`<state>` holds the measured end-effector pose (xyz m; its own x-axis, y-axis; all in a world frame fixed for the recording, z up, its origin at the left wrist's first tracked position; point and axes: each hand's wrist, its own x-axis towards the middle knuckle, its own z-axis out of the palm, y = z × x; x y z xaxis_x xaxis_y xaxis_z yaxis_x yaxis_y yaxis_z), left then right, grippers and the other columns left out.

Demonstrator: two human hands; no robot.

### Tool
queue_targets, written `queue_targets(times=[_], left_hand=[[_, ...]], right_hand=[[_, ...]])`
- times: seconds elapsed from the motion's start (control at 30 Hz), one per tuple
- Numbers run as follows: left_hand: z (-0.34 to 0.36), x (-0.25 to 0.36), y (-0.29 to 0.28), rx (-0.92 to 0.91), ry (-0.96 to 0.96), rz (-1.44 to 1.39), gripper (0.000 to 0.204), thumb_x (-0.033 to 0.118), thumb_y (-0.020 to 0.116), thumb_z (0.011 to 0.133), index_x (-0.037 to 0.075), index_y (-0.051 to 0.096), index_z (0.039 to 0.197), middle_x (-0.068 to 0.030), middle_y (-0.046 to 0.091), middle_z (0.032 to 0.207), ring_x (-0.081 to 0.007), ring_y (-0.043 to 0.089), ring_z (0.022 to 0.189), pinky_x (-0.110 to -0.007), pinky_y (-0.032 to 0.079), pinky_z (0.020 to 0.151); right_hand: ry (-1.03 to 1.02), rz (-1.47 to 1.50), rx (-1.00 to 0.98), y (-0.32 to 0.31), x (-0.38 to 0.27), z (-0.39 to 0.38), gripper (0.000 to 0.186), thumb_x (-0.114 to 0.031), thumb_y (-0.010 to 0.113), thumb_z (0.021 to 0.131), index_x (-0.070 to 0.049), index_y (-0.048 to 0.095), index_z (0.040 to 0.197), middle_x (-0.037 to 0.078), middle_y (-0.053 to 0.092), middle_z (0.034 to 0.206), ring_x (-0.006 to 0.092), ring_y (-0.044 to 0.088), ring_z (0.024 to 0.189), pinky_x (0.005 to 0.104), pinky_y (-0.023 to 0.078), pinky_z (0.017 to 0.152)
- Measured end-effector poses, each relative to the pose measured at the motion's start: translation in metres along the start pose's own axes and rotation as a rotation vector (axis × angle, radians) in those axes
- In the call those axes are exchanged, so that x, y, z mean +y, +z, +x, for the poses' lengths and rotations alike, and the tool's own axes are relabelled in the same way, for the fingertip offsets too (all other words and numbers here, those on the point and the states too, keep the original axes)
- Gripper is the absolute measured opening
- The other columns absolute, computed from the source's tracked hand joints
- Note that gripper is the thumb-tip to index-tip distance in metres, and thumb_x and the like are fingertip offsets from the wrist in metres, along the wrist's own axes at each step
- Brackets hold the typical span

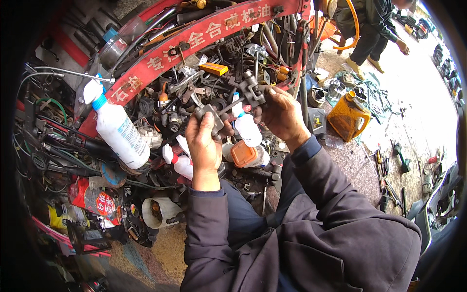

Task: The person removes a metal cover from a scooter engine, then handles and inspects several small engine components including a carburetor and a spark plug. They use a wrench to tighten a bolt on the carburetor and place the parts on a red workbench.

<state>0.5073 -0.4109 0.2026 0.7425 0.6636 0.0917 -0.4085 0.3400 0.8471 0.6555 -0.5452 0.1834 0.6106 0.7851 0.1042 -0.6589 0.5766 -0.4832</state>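
Note:
My left hand [204, 146] is closed around a dark, blocky metal part [206, 115]. In my right hand [286, 116], fingers wrapped round its side, is a forked metal piece with a bolt-like end [251, 88]. A thin metal rod [231, 105] runs between the two pieces; whether it joins them I cannot make out. Both hands are raised over a heap of metal parts. Just below the held pieces are a white bottle with a blue top [248, 129] and a clear container with an orange lid [244, 154].
A large white spray bottle [121, 131] stands left, beside a red metal panel [189, 41]. Near it lies a red-and-white spray bottle [183, 166]. To the right are a yellow oil jug [348, 117] and scattered hand tools [382, 168]. Another person [372, 34] is at the upper right.

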Motion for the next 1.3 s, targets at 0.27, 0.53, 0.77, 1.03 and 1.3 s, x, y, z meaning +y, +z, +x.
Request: queue_targets(times=[0.27,0.53,0.77,1.03,1.3], left_hand=[[-0.025,0.023,-0.018,-0.163,-0.059,0.12,0.032,0.024,0.061,0.091,-0.001,0.06,0.11,-0.0183,0.068,0.096,-0.0257,0.069,0.08,-0.039,0.058,0.072],[-0.039,0.011,-0.006,-0.181,-0.016,0.289,0.023,0.022,0.049,0.103,0.005,0.055,0.117,-0.0093,0.068,0.099,-0.018,0.069,0.077,-0.031,0.057,0.064],[-0.051,0.002,-0.001,-0.062,0.042,0.189,0.023,0.028,0.042,0.106,0.008,0.048,0.115,-0.0121,0.068,0.091,-0.0202,0.066,0.064,-0.032,0.055,0.052],[-0.05,-0.001,-0.003,0.031,0.043,0.16,0.024,0.028,0.043,0.104,0.007,0.05,0.096,-0.0132,0.068,0.09,-0.0242,0.069,0.062,-0.035,0.059,0.05],[-0.048,-0.004,-0.006,0.013,0.016,0.134,0.022,0.026,0.046,0.104,0.006,0.053,0.1,-0.0118,0.067,0.095,-0.0233,0.07,0.072,-0.036,0.06,0.056]], right_hand=[[0.022,-0.097,-0.114,0.012,0.004,-0.009,0.024,-0.009,0.05,0.099,0.003,0.055,0.118,0.011,0.065,0.092,0.0203,0.065,0.068,0.0359,0.058,0.062],[0.117,-0.319,-0.085,0.021,0.022,-0.024,0.017,-0.016,0.063,0.096,0.0,0.059,0.102,0.006,0.064,0.084,0.0139,0.063,0.063,0.03,0.056,0.055],[0.106,-0.363,-0.025,0.024,0.03,-0.032,0.019,-0.019,0.065,0.096,-0.002,0.059,0.095,0.003,0.061,0.073,0.012,0.06,0.057,0.0275,0.053,0.052],[-0.022,-0.579,-0.186,0.016,0.03,-0.037,0.019,-0.019,0.067,0.094,-0.005,0.056,0.09,0.0,0.059,0.074,0.0085,0.057,0.06,0.025,0.051,0.054],[0.04,-0.654,-0.227,0.021,0.03,-0.042,0.023,-0.017,0.068,0.094,-0.001,0.06,0.108,0.0,0.066,0.087,0.0064,0.062,0.075,0.0232,0.053,0.064]])
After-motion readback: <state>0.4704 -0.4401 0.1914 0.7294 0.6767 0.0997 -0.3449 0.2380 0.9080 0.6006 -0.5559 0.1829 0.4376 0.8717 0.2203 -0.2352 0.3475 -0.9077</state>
